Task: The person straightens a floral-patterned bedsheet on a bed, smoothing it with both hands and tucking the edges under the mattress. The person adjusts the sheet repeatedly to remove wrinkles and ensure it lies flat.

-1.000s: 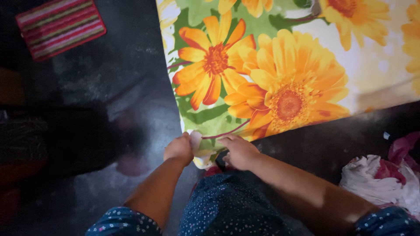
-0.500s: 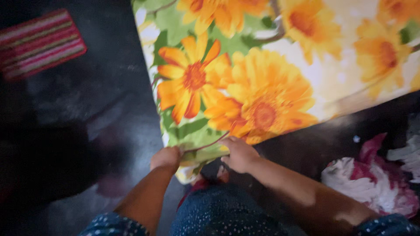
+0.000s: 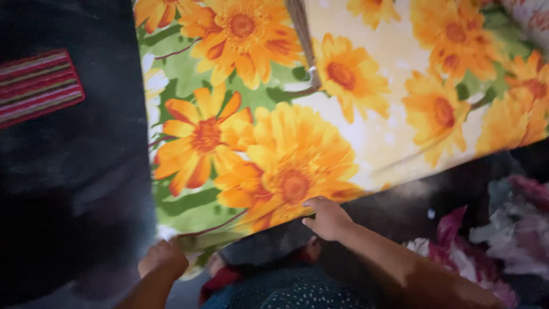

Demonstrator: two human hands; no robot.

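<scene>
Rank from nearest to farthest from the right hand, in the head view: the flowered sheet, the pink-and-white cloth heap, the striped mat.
1. flowered sheet: under the right hand, at its near edge.
2. pink-and-white cloth heap: lower right, on the floor.
3. striped mat: far left, upper corner.

Open dark floor (image 3: 68,189) lies left of the flowered sheet (image 3: 320,114), interrupted only by a striped mat (image 3: 37,86) at the far left edge. Right of the right hand (image 3: 329,218), a heap of pink and white cloth (image 3: 492,240) blocks the floor. The left hand (image 3: 163,258) occupies the sheet's near corner.
</scene>
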